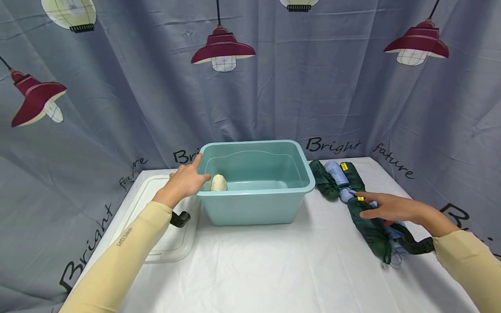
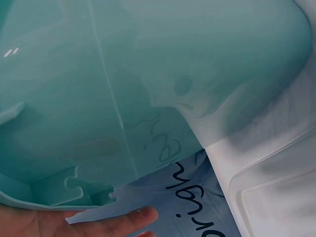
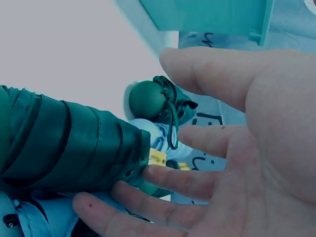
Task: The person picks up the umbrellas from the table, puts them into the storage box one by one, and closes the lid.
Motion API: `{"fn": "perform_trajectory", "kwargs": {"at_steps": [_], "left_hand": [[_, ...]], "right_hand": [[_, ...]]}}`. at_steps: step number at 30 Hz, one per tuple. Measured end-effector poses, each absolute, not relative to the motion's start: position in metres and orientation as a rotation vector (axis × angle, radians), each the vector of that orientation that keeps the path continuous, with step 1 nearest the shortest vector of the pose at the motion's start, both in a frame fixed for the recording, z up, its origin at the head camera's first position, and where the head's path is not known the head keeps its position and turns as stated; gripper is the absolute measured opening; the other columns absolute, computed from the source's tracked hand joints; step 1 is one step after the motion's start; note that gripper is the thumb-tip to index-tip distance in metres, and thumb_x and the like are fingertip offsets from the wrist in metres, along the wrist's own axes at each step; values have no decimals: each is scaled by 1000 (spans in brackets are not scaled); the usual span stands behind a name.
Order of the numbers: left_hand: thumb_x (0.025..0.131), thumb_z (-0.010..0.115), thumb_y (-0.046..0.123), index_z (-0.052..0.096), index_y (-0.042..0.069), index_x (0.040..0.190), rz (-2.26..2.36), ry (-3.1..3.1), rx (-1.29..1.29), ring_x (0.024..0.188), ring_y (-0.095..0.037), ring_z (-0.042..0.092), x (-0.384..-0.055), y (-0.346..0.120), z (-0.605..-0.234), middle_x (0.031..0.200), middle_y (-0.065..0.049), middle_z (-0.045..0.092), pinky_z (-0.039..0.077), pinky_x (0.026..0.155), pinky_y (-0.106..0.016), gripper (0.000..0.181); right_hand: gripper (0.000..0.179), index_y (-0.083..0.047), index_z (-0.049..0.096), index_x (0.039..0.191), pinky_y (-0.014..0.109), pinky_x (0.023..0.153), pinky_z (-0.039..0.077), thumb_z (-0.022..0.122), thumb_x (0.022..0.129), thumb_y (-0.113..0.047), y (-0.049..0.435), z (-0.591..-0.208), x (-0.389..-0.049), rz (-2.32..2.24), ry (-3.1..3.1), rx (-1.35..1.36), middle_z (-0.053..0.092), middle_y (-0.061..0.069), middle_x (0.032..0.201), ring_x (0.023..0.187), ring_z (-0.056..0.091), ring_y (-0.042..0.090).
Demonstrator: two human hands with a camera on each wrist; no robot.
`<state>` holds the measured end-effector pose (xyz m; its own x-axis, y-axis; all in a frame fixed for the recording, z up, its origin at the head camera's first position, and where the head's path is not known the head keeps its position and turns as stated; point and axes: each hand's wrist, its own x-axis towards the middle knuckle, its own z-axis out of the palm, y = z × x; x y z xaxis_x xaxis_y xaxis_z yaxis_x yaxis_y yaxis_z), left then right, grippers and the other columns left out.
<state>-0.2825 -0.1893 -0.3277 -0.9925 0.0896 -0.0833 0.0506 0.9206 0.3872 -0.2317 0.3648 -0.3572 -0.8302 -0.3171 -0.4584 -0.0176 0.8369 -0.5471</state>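
A teal plastic bin point(image 1: 252, 209) stands on the table with a cream rolled bundle point(image 1: 218, 183) inside at its left end. My left hand point(image 1: 184, 180) rests at the bin's left rim, fingers outstretched and the thumb over the inside. At the right, my right hand point(image 1: 391, 208) hovers over a row of folded umbrellas, its fingers spread around nothing. Closest to it lies a dark green folded umbrella point(image 3: 79, 143) with a yellow tag point(image 3: 157, 158). Another green umbrella point(image 1: 324, 180) and a light blue one point(image 1: 335, 173) lie farther back.
A translucent white lid point(image 1: 168, 248) lies flat on the table left of the bin, under my left forearm. The white tablecloth point(image 1: 266, 269) covers the table. A grey-blue curtain point(image 1: 266, 95) printed with lamps hangs behind the bin and along both sides.
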Motion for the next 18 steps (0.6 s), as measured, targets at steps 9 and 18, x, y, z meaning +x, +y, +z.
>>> {"fn": "perform_trajectory", "kwargs": {"at_steps": [9, 18], "left_hand": [[98, 46, 47, 1, 20, 164, 583, 2976, 96, 147, -49, 26, -284, -190, -328, 162, -22, 30, 19, 109, -73, 84], [98, 46, 48, 2, 20, 164, 578, 2985, 90, 148, -48, 25, -285, -189, -327, 161, -22, 31, 16, 111, -74, 85]], "right_hand": [[93, 6, 14, 158, 45, 79, 54, 67, 96, -39, 364, -361, -233, -664, 2515, -259, 32, 44, 144, 87, 64, 24], [83, 8, 24, 155, 53, 86, 51, 68, 95, -29, 360, -363, -236, -589, 2592, -273, 45, 39, 134, 95, 64, 30]]}}
